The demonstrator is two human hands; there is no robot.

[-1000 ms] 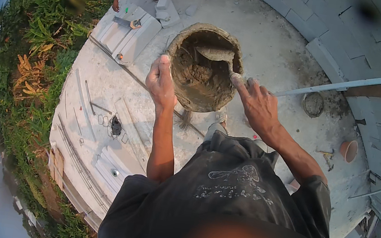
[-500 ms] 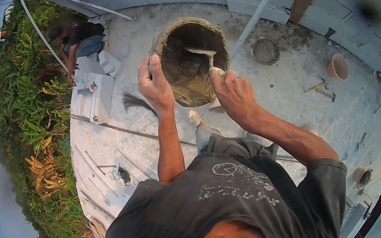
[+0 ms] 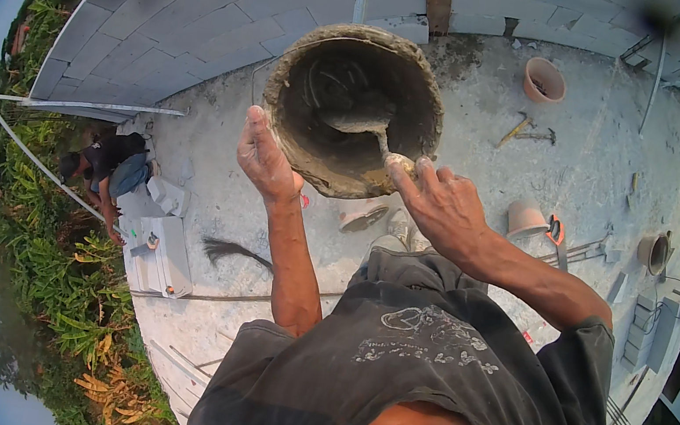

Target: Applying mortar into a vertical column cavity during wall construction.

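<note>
My right hand (image 3: 444,202) is closed round the handle of a mortar-caked trowel (image 3: 363,121). The trowel's blade reaches inside a round bucket (image 3: 341,179), whose rim and inner wall are coated with wet grey-brown mortar. Deep shadow hides much of its bottom. My left hand (image 3: 270,161) is raised beside the bucket's left rim, fingers stretched out and dusted with mortar, holding nothing I can see. Whether it touches the bucket I cannot tell. A thin wire handle (image 3: 256,82) sticks out on the bucket's left.
A grey block wall (image 3: 205,0) bounds the far side. Tubs (image 3: 545,80), a hammer (image 3: 513,131) and a handsaw (image 3: 559,238) lie to the right. At left, another person (image 3: 111,167) crouches by pale blocks (image 3: 160,255), near greenery. A dark bristle bundle (image 3: 237,253) lies on the floor.
The view has shifted, and the bucket now looks larger and further right of my left hand. The trowel still reaches into it, and my right hand keeps its grip.
</note>
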